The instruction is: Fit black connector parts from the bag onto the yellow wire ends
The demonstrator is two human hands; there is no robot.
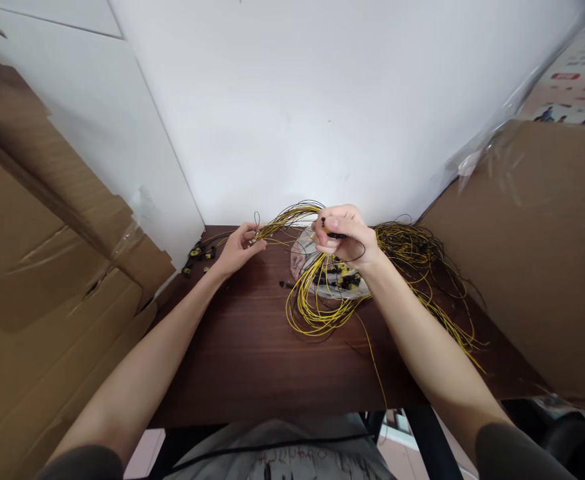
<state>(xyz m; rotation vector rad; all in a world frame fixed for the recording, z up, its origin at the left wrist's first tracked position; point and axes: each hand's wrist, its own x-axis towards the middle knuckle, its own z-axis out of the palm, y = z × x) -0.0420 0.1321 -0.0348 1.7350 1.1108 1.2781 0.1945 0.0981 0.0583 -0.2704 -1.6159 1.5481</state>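
Note:
My left hand (pixel 242 249) is closed at the near end of a bundle of yellow and black wires (pixel 292 215), which arches across toward my right hand. My right hand (pixel 348 232), raised in a curled grip, pinches a small black connector (pixel 333 234); a thin dark wire loops out below it. Behind and under that hand lies a clear plastic bag (pixel 300 257) with small black and yellow parts (pixel 345 279) in it. Looped yellow wires (pixel 312 320) spread over the bag's front.
A brown table (pixel 252 353) stands against a white wall (pixel 292 100). More tangled wires (pixel 412 250) lie at the right, small black and yellow pieces (pixel 200 253) at the back left. Cardboard (pixel 47 267) stands on the left; a large cardboard box (pixel 532 253) stands on the right.

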